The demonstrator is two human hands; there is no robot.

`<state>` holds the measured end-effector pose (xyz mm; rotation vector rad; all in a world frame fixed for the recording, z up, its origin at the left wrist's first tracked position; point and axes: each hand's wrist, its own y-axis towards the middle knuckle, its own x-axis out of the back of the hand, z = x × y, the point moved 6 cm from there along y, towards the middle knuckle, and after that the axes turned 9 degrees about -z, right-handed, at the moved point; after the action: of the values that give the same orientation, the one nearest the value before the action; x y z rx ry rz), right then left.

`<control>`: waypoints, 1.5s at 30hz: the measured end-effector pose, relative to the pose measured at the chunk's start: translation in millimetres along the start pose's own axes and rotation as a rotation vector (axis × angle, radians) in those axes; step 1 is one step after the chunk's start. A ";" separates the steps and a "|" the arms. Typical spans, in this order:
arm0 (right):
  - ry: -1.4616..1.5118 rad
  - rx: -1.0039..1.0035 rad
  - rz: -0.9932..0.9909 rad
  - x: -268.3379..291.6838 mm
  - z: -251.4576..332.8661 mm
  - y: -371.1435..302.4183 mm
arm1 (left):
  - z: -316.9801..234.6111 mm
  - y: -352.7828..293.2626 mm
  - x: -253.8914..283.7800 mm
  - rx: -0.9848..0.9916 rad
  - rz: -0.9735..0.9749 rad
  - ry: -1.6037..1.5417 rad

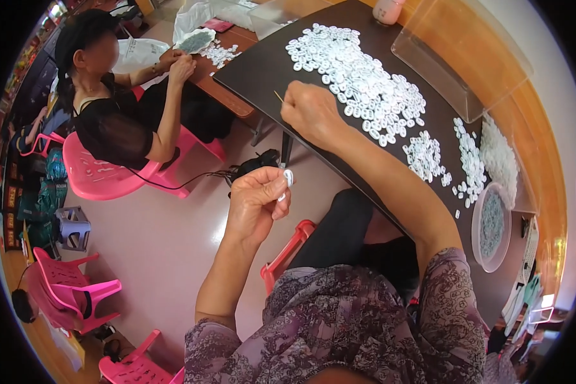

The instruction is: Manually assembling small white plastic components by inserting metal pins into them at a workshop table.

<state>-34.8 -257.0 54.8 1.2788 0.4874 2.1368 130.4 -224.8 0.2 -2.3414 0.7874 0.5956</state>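
Note:
My left hand [256, 203] is raised over the floor beside the table, pinching a small white oval piece [288, 177] upright between thumb and fingers. Dark marks show faintly on its face. Farther up, my right hand [310, 114] is closed in a fist over the dark table's edge. A thin yellowish stick [278, 96] pokes out from its fingers; its tip looks bare. Beyond that hand, a large pile of white oval pieces [371, 83] spreads across the table [262, 61]. A smaller heap of them [424, 155] lies beside my right forearm.
A round clear dish [477, 246] of grey-green bits stands at right, near another strip of white pieces [470, 160] and a clear plastic box [461, 64]. At left, a person [121, 128] on a pink chair [99, 176] works at a brown table [227, 93]. Cables [192, 179] hang nearby.

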 end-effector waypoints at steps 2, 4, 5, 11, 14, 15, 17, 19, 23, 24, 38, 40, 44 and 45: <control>0.048 -0.104 0.035 28.8 2.8 -23.8 | 6.8 -0.3 -12.1 0.040 0.127 -0.098; 0.396 -0.355 0.095 53.2 3.6 -50.8 | 9.6 -6.1 -22.9 0.050 0.191 -0.137; 0.396 -0.358 0.084 70.5 8.0 -61.9 | 10.7 -10.3 -30.5 0.057 0.255 -0.182; 0.671 -0.728 0.122 131.7 15.9 -129.3 | 30.6 -14.9 -62.0 0.124 0.431 -0.255; 0.784 -0.796 0.072 147.8 27.5 -152.3 | 38.0 -17.9 -76.2 0.150 0.459 -0.258; 0.819 -0.818 0.064 152.4 33.1 -156.8 | 41.0 -17.9 -79.9 0.158 0.465 -0.249; 0.780 -0.783 0.046 157.0 38.5 -165.1 | 46.2 -18.9 -88.5 0.159 0.524 -0.247; 0.670 -0.656 -0.024 163.9 43.5 -167.4 | 48.7 -21.5 -97.3 0.155 0.512 -0.216; 0.400 -0.351 -0.163 178.6 47.7 -165.2 | 53.1 -24.7 -100.5 0.161 0.422 -0.155; 0.333 -0.253 -0.198 182.2 50.3 -164.4 | 53.5 -26.3 -101.7 0.164 0.423 -0.151; -0.011 0.046 -0.243 201.5 63.5 -160.8 | 60.6 -37.8 -112.4 0.257 0.331 -0.077; -0.075 0.083 -0.242 201.1 65.4 -160.0 | 61.0 -37.8 -112.6 0.261 0.323 -0.066; -0.139 0.123 -0.209 198.0 66.3 -158.4 | 62.5 -37.1 -109.7 0.259 0.282 -0.035; -0.153 0.138 -0.199 197.5 67.7 -157.1 | 63.4 -37.2 -109.5 0.260 0.282 -0.036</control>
<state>1.4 -8.4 126.6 1.3952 0.6759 1.8524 61.5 -116.7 31.0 -1.9948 1.1180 0.6104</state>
